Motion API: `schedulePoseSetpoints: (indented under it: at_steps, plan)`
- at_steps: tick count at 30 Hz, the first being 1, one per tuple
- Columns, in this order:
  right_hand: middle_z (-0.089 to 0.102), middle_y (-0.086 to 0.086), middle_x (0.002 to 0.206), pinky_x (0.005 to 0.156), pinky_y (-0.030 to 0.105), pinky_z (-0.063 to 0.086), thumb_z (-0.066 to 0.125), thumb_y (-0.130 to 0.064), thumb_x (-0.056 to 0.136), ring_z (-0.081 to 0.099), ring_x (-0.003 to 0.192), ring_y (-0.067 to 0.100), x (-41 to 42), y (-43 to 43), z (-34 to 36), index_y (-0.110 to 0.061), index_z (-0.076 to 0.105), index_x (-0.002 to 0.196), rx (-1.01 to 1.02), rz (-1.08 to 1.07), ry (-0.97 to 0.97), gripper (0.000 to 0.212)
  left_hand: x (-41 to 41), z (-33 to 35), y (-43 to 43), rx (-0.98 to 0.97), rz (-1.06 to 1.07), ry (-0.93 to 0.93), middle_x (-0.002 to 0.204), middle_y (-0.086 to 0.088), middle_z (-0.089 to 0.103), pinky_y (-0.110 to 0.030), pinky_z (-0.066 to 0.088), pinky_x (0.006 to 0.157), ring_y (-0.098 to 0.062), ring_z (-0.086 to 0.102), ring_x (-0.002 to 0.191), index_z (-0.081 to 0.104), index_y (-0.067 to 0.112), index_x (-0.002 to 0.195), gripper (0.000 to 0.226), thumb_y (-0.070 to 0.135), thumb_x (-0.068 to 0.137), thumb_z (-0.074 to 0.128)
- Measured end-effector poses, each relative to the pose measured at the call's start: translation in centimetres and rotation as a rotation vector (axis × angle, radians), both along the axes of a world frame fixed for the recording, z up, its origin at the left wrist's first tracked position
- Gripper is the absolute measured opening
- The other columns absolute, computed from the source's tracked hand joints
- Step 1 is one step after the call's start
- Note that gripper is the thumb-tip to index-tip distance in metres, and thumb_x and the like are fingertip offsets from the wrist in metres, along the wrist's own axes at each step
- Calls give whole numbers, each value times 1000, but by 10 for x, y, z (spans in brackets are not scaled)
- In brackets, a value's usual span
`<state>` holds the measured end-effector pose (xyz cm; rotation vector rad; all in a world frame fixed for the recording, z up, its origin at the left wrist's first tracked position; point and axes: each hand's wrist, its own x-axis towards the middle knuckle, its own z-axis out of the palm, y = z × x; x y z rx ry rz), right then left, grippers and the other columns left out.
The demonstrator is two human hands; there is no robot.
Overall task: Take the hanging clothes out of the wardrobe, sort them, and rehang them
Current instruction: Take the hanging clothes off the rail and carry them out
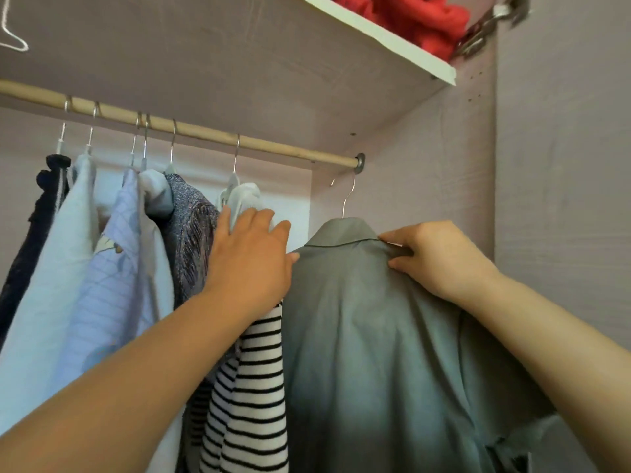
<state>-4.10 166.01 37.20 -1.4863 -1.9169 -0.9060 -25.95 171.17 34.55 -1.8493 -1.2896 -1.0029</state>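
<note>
A grey-green shirt (358, 336) on a metal hanger (346, 199) is held up below the wooden rail (205, 131); its hook is off the rail, just under the rail's right end. My right hand (433, 257) pinches the shirt's shoulder by the collar. My left hand (252, 257) rests flat with straight fingers on the top of a black-and-white striped top (252, 387) that hangs on the rail, fingertips touching the grey-green shirt's edge. Further left on the rail hang a mottled grey garment (194, 230), a pale blue checked shirt (112, 285), a light blue garment (51, 285) and a dark navy one (30, 250).
A white shelf (386, 39) above the rail carries a red knitted item (420, 18). The wardrobe's right side wall (426, 186) stands close to the held shirt. A door hinge (485, 29) shows at the top right. An empty white hanger (12, 35) hangs at the top left.
</note>
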Motion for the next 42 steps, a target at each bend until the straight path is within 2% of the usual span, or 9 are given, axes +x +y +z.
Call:
schedulePoseSetpoints:
  at_steps: [4, 7, 12, 17, 21, 25, 30, 35, 42]
  plan:
    - [67, 5, 111, 85, 32, 43, 64, -18, 82, 58, 106, 25, 1, -54, -25, -17, 66, 112, -5, -51, 41, 30, 23, -23, -28, 13, -179, 17, 141, -3, 40, -39, -4, 109, -22, 28, 134, 40, 17, 139, 50, 38, 94, 45]
    - [64, 3, 120, 92, 29, 41, 64, -20, 85, 56, 113, 23, 1, -102, -45, -19, 62, 122, -4, -87, 79, 38, 36, -45, -48, -64, -283, -20, 140, 2, 41, -39, 7, 112, -19, 32, 132, 33, 20, 142, 53, 43, 95, 40]
    - [69, -3, 109, 87, 32, 45, 64, -18, 84, 60, 105, 19, 1, -194, -77, -23, 66, 113, -48, -137, 105, 30, 52, -87, -94, -222, -456, -122, 143, -3, 41, -38, 15, 111, -24, 36, 131, 24, 20, 146, 62, 47, 93, 41]
    - [70, -7, 109, 81, 14, 36, 69, -14, 80, 53, 104, 8, 6, -286, -97, -22, 68, 113, -55, -185, 160, 33, 79, -112, -160, -278, -737, -161, 142, -5, 43, -43, 16, 114, -27, 38, 130, 22, 20, 148, 66, 50, 92, 39]
    - [71, -7, 105, 82, 14, 36, 70, -11, 79, 48, 106, 5, 4, -364, -105, -21, 70, 111, -76, -240, 185, 33, 98, -119, -216, -314, -932, -193, 143, -3, 42, -39, 19, 111, -24, 36, 131, 17, 29, 148, 61, 44, 94, 42]
    - [71, -13, 96, 80, 14, 37, 65, -16, 83, 50, 98, 3, 1, -433, -111, -29, 70, 105, -87, -319, 179, 27, 106, -127, -265, -246, -1037, -164, 126, -6, 53, -40, 39, 93, -29, 49, 115, 24, 31, 146, 69, 53, 82, 36]
    - [54, -24, 64, 72, 4, 35, 55, -31, 81, 50, 83, -5, 11, -547, -121, -33, 69, 99, -128, -446, 207, 23, 131, -134, -357, -174, -1201, -176, 84, 3, 47, -35, 40, 71, -30, 55, 81, 38, 26, 141, 64, 48, 82, 33]
    - [55, -12, 70, 71, 15, 38, 61, -22, 86, 49, 81, 2, 21, -677, -130, -35, 68, 106, -152, -624, 222, 24, 166, -144, -477, -143, -1377, -211, 77, 5, 43, -36, 45, 67, -26, 54, 70, 32, 36, 134, 51, 39, 84, 40]
    - [42, -22, 93, 78, 23, 40, 47, -40, 93, 52, 101, 8, 5, -849, -140, -57, 18, 137, -164, -1015, 215, 56, 214, -148, -640, -195, -1660, -146, 77, 0, 46, -33, 43, 68, -27, 55, 69, 32, 35, 140, 61, 20, 86, 56]
